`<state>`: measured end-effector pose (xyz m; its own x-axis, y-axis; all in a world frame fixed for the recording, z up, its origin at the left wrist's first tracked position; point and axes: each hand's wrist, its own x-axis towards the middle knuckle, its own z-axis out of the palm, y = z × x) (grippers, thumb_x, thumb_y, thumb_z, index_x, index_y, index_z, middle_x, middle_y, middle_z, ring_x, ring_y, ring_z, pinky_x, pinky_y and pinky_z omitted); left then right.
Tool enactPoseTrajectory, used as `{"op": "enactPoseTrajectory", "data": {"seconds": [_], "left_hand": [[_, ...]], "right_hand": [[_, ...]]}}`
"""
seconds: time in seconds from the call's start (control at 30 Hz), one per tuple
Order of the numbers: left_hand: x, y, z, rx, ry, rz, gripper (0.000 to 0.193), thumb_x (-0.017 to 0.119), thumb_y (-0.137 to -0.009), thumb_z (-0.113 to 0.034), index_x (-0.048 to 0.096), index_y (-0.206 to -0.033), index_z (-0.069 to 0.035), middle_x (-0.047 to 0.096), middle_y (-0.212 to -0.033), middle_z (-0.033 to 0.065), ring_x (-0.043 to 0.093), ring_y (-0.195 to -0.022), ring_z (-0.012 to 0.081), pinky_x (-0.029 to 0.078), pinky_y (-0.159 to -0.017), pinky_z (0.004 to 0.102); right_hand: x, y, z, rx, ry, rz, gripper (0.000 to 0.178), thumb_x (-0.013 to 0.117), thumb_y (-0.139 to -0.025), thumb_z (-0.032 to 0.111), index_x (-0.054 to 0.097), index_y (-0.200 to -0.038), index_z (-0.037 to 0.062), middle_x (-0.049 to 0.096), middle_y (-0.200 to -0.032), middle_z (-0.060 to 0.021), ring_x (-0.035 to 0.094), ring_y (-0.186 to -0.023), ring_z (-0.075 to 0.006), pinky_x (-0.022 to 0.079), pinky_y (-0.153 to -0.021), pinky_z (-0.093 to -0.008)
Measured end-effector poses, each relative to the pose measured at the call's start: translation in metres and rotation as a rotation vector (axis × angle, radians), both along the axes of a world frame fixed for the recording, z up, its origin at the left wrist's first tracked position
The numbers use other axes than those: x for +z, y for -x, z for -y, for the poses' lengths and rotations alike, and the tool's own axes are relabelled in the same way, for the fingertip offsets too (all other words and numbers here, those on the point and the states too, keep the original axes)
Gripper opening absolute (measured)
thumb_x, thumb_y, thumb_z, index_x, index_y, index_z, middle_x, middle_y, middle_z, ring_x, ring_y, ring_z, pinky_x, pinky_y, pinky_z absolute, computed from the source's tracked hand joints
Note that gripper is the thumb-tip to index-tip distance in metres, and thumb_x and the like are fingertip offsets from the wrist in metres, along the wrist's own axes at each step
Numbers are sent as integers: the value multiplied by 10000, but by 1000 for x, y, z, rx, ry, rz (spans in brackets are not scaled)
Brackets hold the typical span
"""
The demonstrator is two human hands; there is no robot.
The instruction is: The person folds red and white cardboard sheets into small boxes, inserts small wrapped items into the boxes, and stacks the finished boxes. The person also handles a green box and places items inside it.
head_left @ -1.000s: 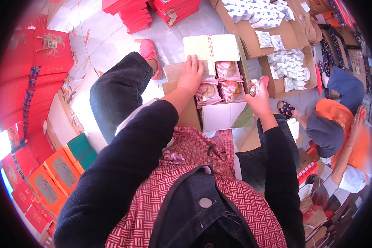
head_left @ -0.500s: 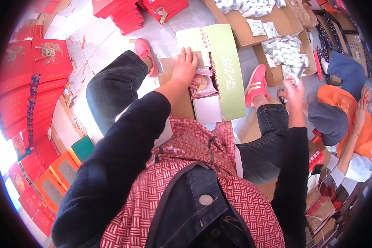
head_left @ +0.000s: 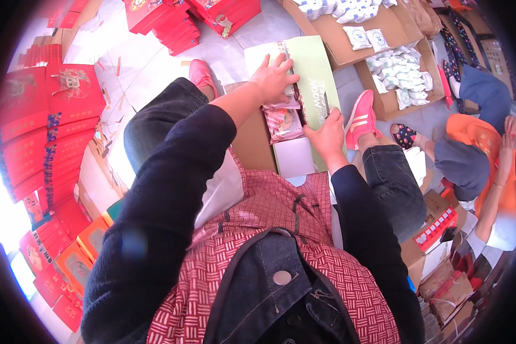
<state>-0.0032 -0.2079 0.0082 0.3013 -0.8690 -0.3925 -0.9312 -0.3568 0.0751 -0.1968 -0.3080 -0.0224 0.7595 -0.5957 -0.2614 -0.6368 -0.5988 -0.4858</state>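
Observation:
Between my legs sits a box with a light green lid panel (head_left: 318, 71) folded out on its right side. Inside lie pink-printed sealed packets (head_left: 284, 123) and a plain white piece (head_left: 294, 156) below them. My left hand (head_left: 272, 79) spreads its fingers over the upper part of the box, partly hiding the contents. My right hand (head_left: 328, 137) rests on the green panel near its right edge, thumb apart from the fingers. No item shows in either hand.
Two cardboard cartons with white packets stand to the right, a nearer one (head_left: 378, 103) and a farther one (head_left: 350, 54). Red boxes (head_left: 74, 92) pile up on the left, more red boxes (head_left: 166, 23) at the far side. A co-worker in an orange garment (head_left: 470, 129) sits at right.
My right hand has come left from the nearer carton, where it held a small white item, onto the green panel. My left hand has shifted rightward over the box, its fingers spreading.

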Motion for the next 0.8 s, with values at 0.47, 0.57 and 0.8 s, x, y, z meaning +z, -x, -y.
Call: {"op": "enactPoseTrajectory", "data": {"seconds": [0.47,0.57,0.8], "left_hand": [[-21,15,-18,448,278,-34,423,605,-750,-187,450,-1133,-99,518,-1062,174,591,-931,330,518,-732,461],[-24,8,-11,620,273,9,317,616,-752,-200,555,-1016,-38,564,-1035,174,597,-920,323,524,-715,430],[-37,-8,-35,794,422,-232,179,628,-766,-202,638,-792,-26,629,-803,189,629,-769,341,500,-705,414]], "right_hand": [[20,1,53,-24,-358,94,476,707,-642,199,540,-1032,-18,599,-789,-103,586,-748,-186,466,-697,-289],[-1,24,103,-143,-417,334,315,670,-705,190,589,-936,-9,606,-757,-94,593,-737,-178,464,-688,-291],[22,17,119,-277,178,189,441,719,-744,331,583,-1000,-1,612,-852,-150,592,-776,-299,465,-728,-389]]}}
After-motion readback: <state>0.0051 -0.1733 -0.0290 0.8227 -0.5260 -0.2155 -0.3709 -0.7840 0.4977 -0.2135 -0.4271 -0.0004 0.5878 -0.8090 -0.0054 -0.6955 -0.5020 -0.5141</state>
